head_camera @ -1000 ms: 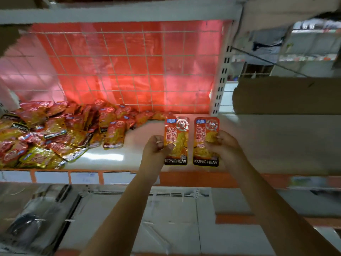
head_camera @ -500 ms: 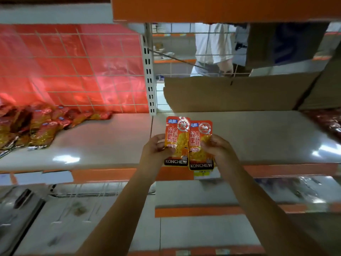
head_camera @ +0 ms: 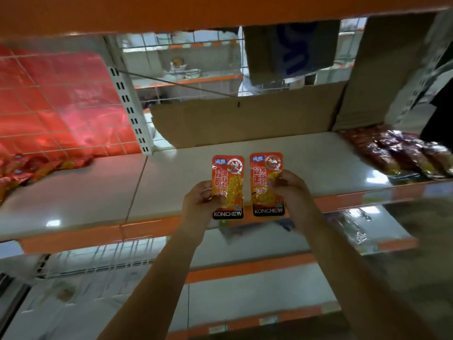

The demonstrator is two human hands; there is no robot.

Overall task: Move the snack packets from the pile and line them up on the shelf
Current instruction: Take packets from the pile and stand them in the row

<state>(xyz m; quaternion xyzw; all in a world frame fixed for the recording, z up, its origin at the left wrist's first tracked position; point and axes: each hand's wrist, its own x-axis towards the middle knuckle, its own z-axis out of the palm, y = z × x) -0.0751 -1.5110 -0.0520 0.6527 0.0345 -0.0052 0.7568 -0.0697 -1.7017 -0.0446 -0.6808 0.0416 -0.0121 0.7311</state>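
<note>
Two orange packets up in front of the person, one in each hand: the left packet [head_camera: 228, 186] pinched at its left edge by the left hand [head_camera: 199, 204], the right packet [head_camera: 266, 185] pinched on its right side by the right hand [head_camera: 290, 190], thumb and curled fingers on the foil. They hang side by side, upright, labels facing the camera, a narrow gap between them, just over the front lip of the shelf [head_camera: 171, 182]. These look light and thin, soft foil pouches with glossy, likely slippery faces, and probably bendy in the middle, so an edge or seam grip like this one seems the safest hold. Beyond the hands the shelf board is bare back to a cardboard sheet [head_camera: 245, 123]. Far off to the left of the left hand sits the pile [head_camera: 36, 168] against the red backing. Out past the right hand, a row of darker packets [head_camera: 404, 155] lies on the same shelf.
</note>
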